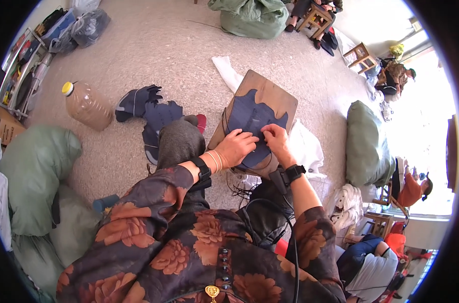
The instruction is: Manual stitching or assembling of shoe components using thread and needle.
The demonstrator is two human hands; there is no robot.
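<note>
- Cloth (247, 117) lies on board (271, 90), seemingly unfinished.
- Your left hand (234, 148) rests unclenched on it; your right hand (278, 143) pinches, on what is unclear.
- Pieces (160, 115) at left: done or waiting, unclear.

Solid dark navy piece (244, 115), warm brown wooden surface (277, 91) showing around it at the far edge. Sleeves (133, 222): dark with rusty orange florals. Yellow bottle cap (67, 89). Right-hand sack (367, 144) looks green, glare's rough though.
</note>
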